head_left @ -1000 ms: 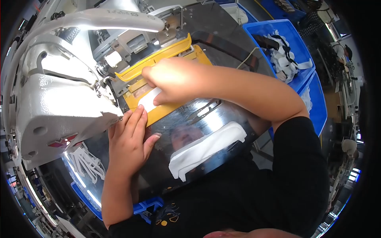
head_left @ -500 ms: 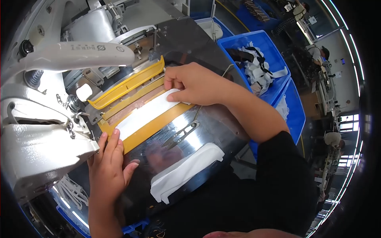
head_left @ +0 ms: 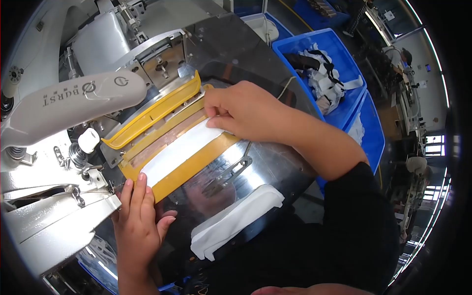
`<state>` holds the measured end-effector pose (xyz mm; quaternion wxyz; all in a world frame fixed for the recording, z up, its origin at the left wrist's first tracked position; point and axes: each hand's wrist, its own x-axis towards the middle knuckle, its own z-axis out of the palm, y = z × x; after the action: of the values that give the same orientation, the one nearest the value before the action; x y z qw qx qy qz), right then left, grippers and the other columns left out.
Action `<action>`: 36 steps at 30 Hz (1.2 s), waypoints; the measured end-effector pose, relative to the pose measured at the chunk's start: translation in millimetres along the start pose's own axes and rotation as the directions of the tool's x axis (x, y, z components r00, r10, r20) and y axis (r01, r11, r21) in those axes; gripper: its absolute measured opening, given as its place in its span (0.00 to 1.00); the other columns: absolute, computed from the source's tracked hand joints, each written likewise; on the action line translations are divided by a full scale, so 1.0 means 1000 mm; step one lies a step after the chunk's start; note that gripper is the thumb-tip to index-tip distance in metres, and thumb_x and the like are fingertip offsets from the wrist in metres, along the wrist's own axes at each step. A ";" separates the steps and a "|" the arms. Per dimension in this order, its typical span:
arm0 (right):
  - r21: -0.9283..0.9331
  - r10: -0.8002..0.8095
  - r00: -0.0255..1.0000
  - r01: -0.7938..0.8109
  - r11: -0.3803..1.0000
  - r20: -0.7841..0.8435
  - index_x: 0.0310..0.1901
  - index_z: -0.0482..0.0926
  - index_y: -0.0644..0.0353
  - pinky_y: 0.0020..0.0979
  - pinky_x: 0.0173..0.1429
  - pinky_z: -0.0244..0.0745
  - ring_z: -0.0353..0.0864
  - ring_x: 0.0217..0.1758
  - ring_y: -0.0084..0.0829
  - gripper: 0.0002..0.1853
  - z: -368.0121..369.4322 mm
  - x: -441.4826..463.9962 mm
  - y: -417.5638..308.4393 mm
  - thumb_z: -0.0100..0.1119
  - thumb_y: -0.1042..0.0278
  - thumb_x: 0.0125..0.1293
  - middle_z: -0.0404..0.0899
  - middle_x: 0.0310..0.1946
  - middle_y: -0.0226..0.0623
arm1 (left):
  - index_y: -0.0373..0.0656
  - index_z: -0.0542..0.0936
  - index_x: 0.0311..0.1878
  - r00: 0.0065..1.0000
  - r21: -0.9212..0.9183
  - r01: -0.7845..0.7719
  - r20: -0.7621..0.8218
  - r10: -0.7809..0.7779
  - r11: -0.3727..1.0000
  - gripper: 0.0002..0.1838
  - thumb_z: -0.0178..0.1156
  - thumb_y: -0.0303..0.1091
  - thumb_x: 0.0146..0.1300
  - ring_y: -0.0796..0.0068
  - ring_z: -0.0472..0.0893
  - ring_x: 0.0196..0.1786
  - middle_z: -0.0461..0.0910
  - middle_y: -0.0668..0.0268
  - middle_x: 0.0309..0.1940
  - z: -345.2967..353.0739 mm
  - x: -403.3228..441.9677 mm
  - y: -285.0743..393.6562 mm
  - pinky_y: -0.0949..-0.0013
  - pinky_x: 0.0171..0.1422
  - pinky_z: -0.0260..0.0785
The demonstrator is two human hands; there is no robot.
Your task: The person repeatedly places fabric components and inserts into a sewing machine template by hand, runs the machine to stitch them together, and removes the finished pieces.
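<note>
A white fabric strip [head_left: 179, 156] lies lengthwise on a yellow template plate [head_left: 196, 164] in front of the sewing machine. My left hand [head_left: 137, 221] has its fingers stretched out, fingertips resting on the near-left end of the plate and strip. At the far-right end, my right hand [head_left: 248, 112] is closed in a pinch at the strip's end, with the thumb on the white fabric. Behind the strip runs a raised yellow clamp bar [head_left: 152, 115]. Thread snips [head_left: 233, 174] lie on the shiny table, and folded white fabric pieces [head_left: 236, 221] rest closer to my body.
The sewing machine's arm [head_left: 73, 105] reaches in from the left, above its white body [head_left: 59, 226]. Past the table's right edge stand blue bins [head_left: 339, 42] holding white and black fabric. Other people are at work in the far right background.
The view has shifted a little, so the machine arm appears lower and further left. Both hands keep their places at the two ends of the strip.
</note>
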<state>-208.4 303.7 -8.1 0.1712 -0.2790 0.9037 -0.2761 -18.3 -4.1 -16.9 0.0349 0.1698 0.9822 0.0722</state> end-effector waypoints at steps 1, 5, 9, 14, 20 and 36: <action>-0.016 0.043 0.998 -0.042 0.999 0.045 0.44 0.82 0.57 0.45 0.50 0.81 0.92 0.46 0.48 0.15 -0.004 0.000 -0.005 0.77 0.57 0.71 0.90 0.38 0.45 | 0.32 0.82 0.69 1.000 0.001 0.005 0.008 -0.005 1.000 0.39 0.71 0.58 0.68 0.46 0.69 0.85 0.76 0.53 0.82 -0.001 0.000 0.001 0.41 0.86 0.60; -0.045 0.136 0.986 -0.132 0.990 0.100 0.43 0.80 0.57 0.45 0.49 0.81 0.91 0.44 0.47 0.22 -0.022 -0.004 -0.011 0.81 0.50 0.65 0.89 0.36 0.44 | 0.31 0.82 0.70 1.000 -0.018 0.020 0.017 -0.020 1.000 0.39 0.71 0.57 0.68 0.46 0.68 0.85 0.76 0.53 0.82 -0.003 0.000 0.003 0.40 0.87 0.59; -0.061 0.181 0.979 -0.176 0.983 0.090 0.44 0.79 0.56 0.44 0.49 0.81 0.91 0.44 0.47 0.25 -0.022 -0.001 -0.004 0.84 0.48 0.62 0.89 0.36 0.43 | 0.31 0.81 0.71 0.999 -0.010 0.027 0.030 -0.027 1.000 0.39 0.70 0.57 0.69 0.46 0.68 0.85 0.75 0.52 0.82 -0.003 -0.001 0.004 0.39 0.87 0.58; -0.099 0.210 0.972 -0.200 0.975 0.104 0.44 0.80 0.57 0.46 0.50 0.82 0.92 0.46 0.47 0.22 -0.029 -0.003 -0.009 0.83 0.51 0.64 0.89 0.38 0.43 | 0.32 0.81 0.71 1.000 0.014 0.011 0.027 -0.012 1.000 0.39 0.67 0.59 0.72 0.45 0.69 0.85 0.75 0.52 0.82 -0.002 -0.004 0.003 0.38 0.87 0.57; -0.327 -0.157 0.988 0.149 0.933 0.001 0.49 0.86 0.59 0.47 0.57 0.86 0.93 0.51 0.46 0.11 -0.023 -0.030 -0.010 0.73 0.65 0.69 0.91 0.47 0.39 | 0.35 0.81 0.72 1.000 -0.020 -0.021 -0.002 0.021 1.000 0.39 0.65 0.62 0.74 0.45 0.71 0.83 0.76 0.51 0.80 0.000 -0.008 -0.003 0.37 0.87 0.57; -0.329 -0.270 0.938 0.330 0.885 0.216 0.64 0.88 0.57 0.44 0.58 0.88 0.93 0.56 0.44 0.22 -0.033 -0.041 -0.014 0.72 0.62 0.71 0.87 0.71 0.34 | 0.41 0.79 0.78 0.994 -0.080 -0.107 -0.014 0.106 0.991 0.46 0.55 0.75 0.76 0.41 0.76 0.79 0.77 0.43 0.78 0.003 0.002 -0.001 0.36 0.85 0.60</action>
<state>-185.4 332.1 33.0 0.1458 -0.4641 0.8674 -0.1050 -19.9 -4.4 -20.4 0.0332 0.2200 0.9682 0.1143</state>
